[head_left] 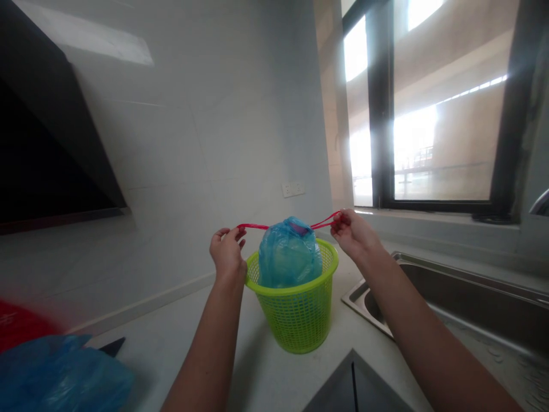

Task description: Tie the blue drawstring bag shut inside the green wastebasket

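A blue plastic garbage bag (289,257) bulges up out of a lime-green mesh basket (295,320) on the countertop. Its mouth is gathered at the top, with red drawstrings stretched out to both sides. Left of the basket, my left hand (227,249) pinches one end of the red drawstring (254,226), its wrist close to the rim. On the other side, my right hand (354,232) is closed on the opposite red loop, a little above the rim. What the bag contains is hidden.
A stainless steel sink (454,303) lies to the right, below a window (446,114). Another blue plastic bag (64,372) rests at the lower left beside a red object (26,323). A grey panel (355,386) sits at the front. A wall socket (293,189) is behind.
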Demonstrator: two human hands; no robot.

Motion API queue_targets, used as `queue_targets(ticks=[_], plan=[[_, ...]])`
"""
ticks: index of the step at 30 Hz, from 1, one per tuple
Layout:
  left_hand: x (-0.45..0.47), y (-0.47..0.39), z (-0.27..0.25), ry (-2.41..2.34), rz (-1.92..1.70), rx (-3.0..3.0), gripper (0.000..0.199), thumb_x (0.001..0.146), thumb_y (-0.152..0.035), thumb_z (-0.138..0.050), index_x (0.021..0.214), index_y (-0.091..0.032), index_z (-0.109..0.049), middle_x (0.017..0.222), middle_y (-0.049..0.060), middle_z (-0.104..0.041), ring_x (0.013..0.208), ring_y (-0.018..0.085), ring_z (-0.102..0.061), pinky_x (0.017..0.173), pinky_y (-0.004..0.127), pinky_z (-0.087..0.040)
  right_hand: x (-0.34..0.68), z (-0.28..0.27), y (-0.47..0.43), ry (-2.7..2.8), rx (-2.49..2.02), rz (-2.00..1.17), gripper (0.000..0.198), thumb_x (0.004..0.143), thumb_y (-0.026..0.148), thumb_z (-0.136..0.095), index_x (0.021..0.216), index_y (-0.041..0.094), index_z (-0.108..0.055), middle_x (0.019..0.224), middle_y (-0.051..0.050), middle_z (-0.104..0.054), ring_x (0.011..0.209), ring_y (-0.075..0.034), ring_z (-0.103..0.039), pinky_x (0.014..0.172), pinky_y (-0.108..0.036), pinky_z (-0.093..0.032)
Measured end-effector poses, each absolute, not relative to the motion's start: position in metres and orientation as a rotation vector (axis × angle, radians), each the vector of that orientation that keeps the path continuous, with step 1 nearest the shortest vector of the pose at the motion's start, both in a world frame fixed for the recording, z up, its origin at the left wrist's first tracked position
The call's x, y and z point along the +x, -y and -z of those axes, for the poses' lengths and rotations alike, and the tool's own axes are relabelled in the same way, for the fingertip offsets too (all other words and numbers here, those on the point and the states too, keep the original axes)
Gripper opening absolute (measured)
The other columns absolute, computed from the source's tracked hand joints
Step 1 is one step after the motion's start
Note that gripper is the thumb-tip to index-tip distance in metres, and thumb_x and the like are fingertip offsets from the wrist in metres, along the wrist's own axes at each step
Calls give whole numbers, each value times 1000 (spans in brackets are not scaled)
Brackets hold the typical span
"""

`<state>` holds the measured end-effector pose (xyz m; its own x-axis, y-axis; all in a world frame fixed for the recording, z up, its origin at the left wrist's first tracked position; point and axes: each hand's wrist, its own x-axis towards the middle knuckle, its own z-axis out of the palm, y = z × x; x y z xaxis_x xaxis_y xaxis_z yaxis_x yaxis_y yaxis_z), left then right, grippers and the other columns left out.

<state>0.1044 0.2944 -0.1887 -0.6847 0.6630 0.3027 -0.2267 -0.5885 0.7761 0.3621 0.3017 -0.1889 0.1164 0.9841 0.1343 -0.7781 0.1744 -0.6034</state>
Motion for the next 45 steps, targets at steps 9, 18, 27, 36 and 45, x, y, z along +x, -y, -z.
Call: queue_targets(ticks=[9, 18, 27, 36, 45], plan=[[134, -266, 186, -975, -2435, 1368, 23, 75, -20, -64, 97, -20, -60, 82, 4, -72, 81, 17, -68, 74, 27, -51, 340, 194, -283, 966, -368, -1167, 19, 67, 18, -69, 85, 16, -66, 60, 5, -52, 51, -7, -42, 49, -23, -33], [155, -257, 188, -1067, -2017, 1535, 15, 67, -22, -69, 80, -16, -65, 69, 1, -66, 60, 12, -57, 55, 21, -43, 317, 193, -260, 1275, -457, -926, 28, 79, 24, -56, 103, 18, -69, 71, 2, -60, 53, -9, -48, 52, -26, -39], [162, -245, 187, -1074, -1780, 1463, 17, 66, -24, -66, 79, -18, -58, 52, -1, -58, 43, 13, -51, 41, 21, -36, 300, 207, -250, 1660, -502, -446, 22, 89, 23, -55, 102, 22, -73, 106, -5, -65, 98, -17, -61, 92, -34, -48], [168, -245, 185, -705, -1721, 1162, 32, 66, -11, -68, 95, -15, -56, 69, 4, -67, 60, 13, -63, 55, 19, -49, 294, 213, -255, 1688, -479, -370, 21, 85, 16, -55, 97, 22, -72, 109, -5, -66, 104, -18, -61, 98, -36, -45], [176, -284, 164, -896, -1705, 1140, 31, 65, 0, -62, 93, -13, -55, 64, 2, -62, 45, 8, -50, 44, 17, -39, 324, 206, -280, 1089, -708, -494, 13, 76, 23, -50, 81, 19, -62, 74, 1, -59, 70, -16, -52, 69, -30, -40]])
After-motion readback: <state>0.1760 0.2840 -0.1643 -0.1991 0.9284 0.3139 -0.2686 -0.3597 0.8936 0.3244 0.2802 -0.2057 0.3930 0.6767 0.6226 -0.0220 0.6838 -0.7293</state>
